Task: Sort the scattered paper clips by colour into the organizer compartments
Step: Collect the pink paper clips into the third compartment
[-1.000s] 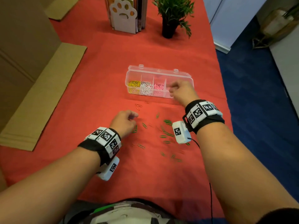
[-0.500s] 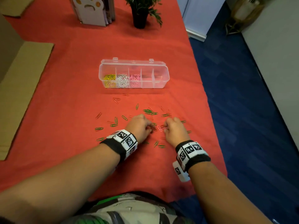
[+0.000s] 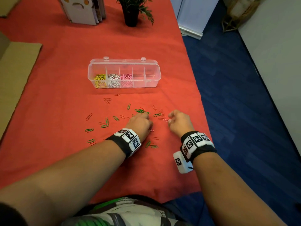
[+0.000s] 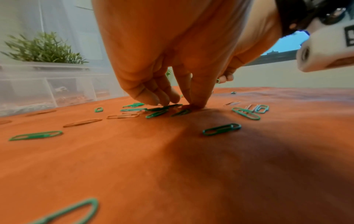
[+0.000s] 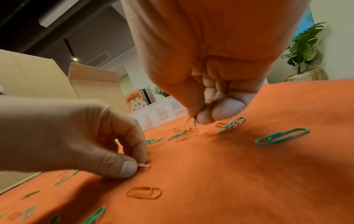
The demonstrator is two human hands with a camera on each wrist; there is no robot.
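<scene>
1. Fingers of the left hand [image 3: 140, 122] curl down among scattered paper clips [image 3: 104, 124] on the red worktop [image 3: 65, 62]; the right hand [image 3: 179, 121] pinches clips. The organizer [image 3: 124, 73] lies beyond.
2. Left wrist: fingertips [image 4: 197, 100] press onto a clip.
3. Right wrist: fingers [image 5: 203, 116] grip clips above the worktop.

The box [image 3: 124, 72] sits on the surface [image 3: 57, 62], far from the person. Three heaps of clips lie in its left parts. Loose clips [image 3: 105, 123] lie scattered on the near side of the box. Both hands are down among them, the left hand [image 3: 139, 123] just left of the right hand [image 3: 178, 122]. A plant [image 3: 130, 12] and a book stand [image 3: 83, 10] stand far behind the box.
</scene>
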